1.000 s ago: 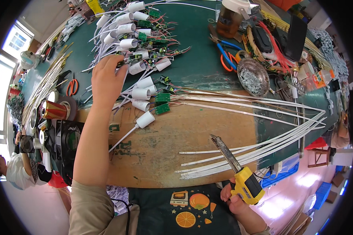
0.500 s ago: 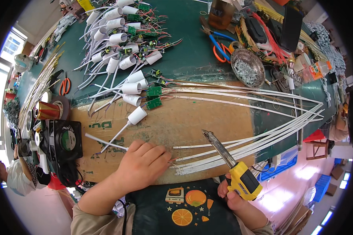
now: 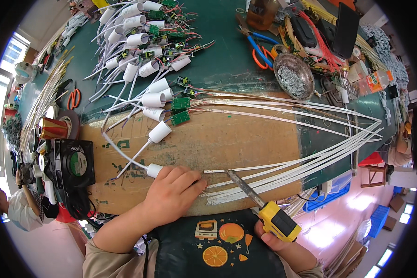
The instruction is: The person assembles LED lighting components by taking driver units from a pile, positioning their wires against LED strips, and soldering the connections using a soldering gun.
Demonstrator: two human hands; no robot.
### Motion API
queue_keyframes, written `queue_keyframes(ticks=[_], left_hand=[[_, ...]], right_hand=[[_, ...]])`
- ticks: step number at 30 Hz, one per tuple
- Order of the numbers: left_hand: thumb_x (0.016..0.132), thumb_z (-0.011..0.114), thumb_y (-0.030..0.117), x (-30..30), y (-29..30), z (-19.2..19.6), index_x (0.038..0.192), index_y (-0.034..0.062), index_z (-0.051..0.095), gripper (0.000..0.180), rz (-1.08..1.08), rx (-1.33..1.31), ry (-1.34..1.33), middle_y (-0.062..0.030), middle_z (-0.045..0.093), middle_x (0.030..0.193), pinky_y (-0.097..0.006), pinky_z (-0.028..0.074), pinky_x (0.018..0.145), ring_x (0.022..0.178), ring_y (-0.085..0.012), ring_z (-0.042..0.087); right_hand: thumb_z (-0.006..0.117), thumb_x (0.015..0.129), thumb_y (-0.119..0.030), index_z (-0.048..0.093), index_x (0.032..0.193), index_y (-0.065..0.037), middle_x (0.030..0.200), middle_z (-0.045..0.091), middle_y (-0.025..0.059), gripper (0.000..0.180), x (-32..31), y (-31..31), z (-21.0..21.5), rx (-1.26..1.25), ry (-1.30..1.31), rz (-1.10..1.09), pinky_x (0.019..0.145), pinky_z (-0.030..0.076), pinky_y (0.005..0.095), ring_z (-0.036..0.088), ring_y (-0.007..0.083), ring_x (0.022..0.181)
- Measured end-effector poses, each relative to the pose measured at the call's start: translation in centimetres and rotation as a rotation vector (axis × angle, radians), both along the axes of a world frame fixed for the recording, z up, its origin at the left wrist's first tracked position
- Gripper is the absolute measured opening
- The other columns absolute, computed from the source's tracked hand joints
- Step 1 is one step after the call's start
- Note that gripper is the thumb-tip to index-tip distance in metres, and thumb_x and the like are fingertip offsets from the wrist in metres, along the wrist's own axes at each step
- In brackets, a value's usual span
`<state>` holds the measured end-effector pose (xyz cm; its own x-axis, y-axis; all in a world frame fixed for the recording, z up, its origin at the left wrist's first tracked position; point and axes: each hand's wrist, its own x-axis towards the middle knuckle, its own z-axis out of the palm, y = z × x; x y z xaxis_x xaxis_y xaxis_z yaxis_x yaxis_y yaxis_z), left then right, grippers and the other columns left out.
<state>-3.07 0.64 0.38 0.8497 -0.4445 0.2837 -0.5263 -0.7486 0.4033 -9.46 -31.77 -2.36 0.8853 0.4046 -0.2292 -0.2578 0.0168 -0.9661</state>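
My left hand (image 3: 175,192) is closed, palm down, over a white cylindrical cap (image 3: 154,170) with a white cable; its fingers hide the cap's right end and whatever is joined to it. A yellow-and-black soldering iron (image 3: 279,220) is gripped in my right hand (image 3: 269,236), below the board. Its metal tip points up and left, near the end of the topmost light strip (image 3: 245,170) of a fanned bundle. Just beyond my left fingertips lie the ends of several more white strips (image 3: 264,190). Another white cap (image 3: 160,132) lies above, with green circuit boards (image 3: 180,119) nearby.
Several caps with boards and wires are heaped (image 3: 136,39) at the far left. A metal dish of grey scraps (image 3: 293,78) and blue-and-orange pliers (image 3: 259,48) lie at the far right. A black fan (image 3: 74,163) stands left on the brown board (image 3: 245,139).
The soldering iron has moved left and down, bringing its tip to the top strip's end. My left hand has shifted slightly right; part of the white cap now shows beside it.
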Motion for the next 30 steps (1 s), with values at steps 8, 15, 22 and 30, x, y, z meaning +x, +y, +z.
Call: queue_keyframes(ticks=[8,15,22,30], left_hand=[[0.064,0.077,0.005,-0.5,0.0,-0.5,0.094,0.0113,0.070,0.031,-0.003,-0.061,0.013,-0.0022,0.062,0.096,-0.037,0.045,0.078,0.091,-0.0232,0.061],[0.063,0.075,0.004,-0.6,-0.1,-0.5,0.092,0.0115,0.068,0.031,0.016,-0.072,0.030,-0.0028,0.061,0.097,-0.037,0.044,0.078,0.093,-0.0239,0.060],[0.064,0.075,0.004,-0.6,-0.1,-0.4,0.091,0.0097,0.068,0.029,0.006,-0.072,0.043,-0.0043,0.061,0.098,-0.039,0.046,0.081,0.095,-0.0255,0.060],[0.064,0.074,0.003,-0.4,-0.2,-0.2,0.091,0.0090,0.068,0.028,-0.010,-0.057,0.063,-0.0046,0.061,0.099,-0.039,0.046,0.083,0.096,-0.0254,0.060]], right_hand=[[0.079,0.080,-0.019,0.063,0.099,0.003,0.079,0.065,0.0095,0.033,0.0,-1.2,0.1,-0.062,-0.181,0.109,0.057,0.050,0.0316,0.063,0.0238,0.062],[0.080,0.079,-0.019,0.062,0.113,0.007,0.089,0.070,0.0124,0.046,-0.4,-1.9,-0.6,-0.068,-0.185,0.203,0.065,0.054,0.0309,0.070,0.0254,0.072],[0.080,0.079,-0.019,0.061,0.114,0.008,0.087,0.069,0.0107,0.047,-0.4,-1.5,-0.7,-0.079,-0.235,0.204,0.065,0.054,0.0301,0.069,0.0234,0.071],[0.080,0.079,-0.020,0.062,0.111,0.006,0.086,0.069,0.0099,0.045,-0.8,-1.6,-0.9,-0.077,-0.139,0.186,0.064,0.053,0.0300,0.069,0.0227,0.070]])
